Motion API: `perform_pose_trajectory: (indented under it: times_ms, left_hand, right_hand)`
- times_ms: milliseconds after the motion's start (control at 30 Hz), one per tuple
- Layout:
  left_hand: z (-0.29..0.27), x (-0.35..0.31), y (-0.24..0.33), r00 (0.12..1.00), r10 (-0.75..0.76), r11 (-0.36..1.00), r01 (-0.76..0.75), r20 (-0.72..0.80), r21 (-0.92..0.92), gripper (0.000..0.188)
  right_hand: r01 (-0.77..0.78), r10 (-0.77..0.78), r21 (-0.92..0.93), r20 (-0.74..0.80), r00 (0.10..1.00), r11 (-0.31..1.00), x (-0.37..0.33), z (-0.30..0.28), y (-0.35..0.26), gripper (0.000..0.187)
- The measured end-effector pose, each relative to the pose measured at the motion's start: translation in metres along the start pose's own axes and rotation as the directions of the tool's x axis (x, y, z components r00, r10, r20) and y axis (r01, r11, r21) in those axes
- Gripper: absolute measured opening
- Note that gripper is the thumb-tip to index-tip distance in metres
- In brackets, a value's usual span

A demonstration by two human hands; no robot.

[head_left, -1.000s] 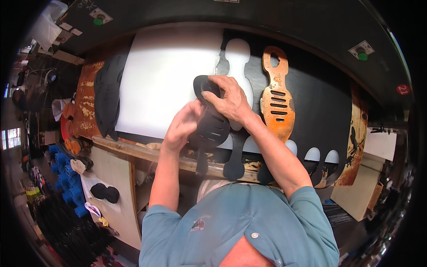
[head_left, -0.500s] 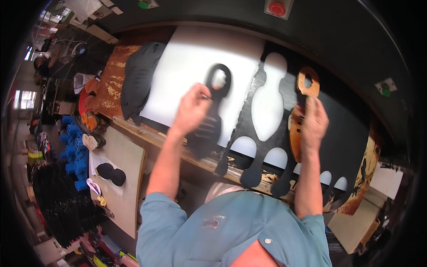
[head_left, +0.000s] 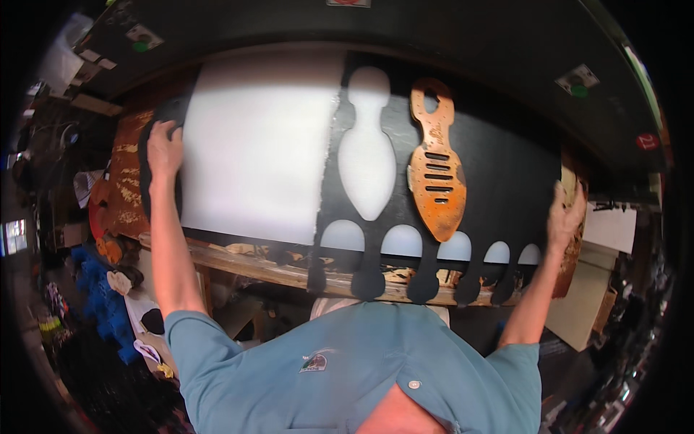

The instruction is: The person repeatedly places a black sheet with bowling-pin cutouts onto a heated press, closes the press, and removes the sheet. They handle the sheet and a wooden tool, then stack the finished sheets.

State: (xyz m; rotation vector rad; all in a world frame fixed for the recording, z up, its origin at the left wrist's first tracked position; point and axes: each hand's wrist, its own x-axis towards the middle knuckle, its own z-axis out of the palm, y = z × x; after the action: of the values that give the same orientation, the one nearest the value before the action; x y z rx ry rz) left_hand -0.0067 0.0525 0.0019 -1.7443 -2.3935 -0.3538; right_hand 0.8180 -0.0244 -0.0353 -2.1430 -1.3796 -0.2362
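Note:
My left hand (head_left: 165, 150) is at the far left, its fingers curled on the dark, elongated cut-out pieces (head_left: 170, 108) stacked there. How firmly it grips the top piece is partly hidden. My right hand (head_left: 566, 217) is at the right end of the table, slightly blurred, fingers apart and nothing in them. Between my hands an orange cutting die (head_left: 436, 189), with an oval hole and several slots, lies on a black sheet (head_left: 506, 159). Left of the die, a matching cut-out opening (head_left: 367, 163) in the sheet shows the white surface beneath.
A white board (head_left: 260, 145) covers the table's left part. Along the front, narrow black strips with rounded ends (head_left: 423, 286) hang over the wooden edge (head_left: 238, 260). Green buttons (head_left: 578, 90) sit on the dark machine beam beyond. Blue parts (head_left: 97, 289) are piled at the lower left.
My left hand has carried a black cut-out piece left to the stack. My right hand has let go of the die, now lying on the sheet, and moved right. The view has shifted.

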Motion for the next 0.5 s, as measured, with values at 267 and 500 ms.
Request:
perform_pose_trajectory:
  times_ms: [267,500]
  left_hand:
    - [0.05,-0.169,0.272,0.822,0.57,0.678,-0.461,0.013,-0.572,0.046]
    - [0.051,-0.18,0.29,0.792,0.606,0.701,-0.574,-0.071,-0.422,0.046]
  right_hand:
    - [0.334,-0.481,0.418,0.32,0.816,0.845,-0.141,0.034,-0.194,0.097]
    - [0.196,-0.41,0.567,0.278,0.869,0.8,-0.134,0.03,-0.207,0.08]
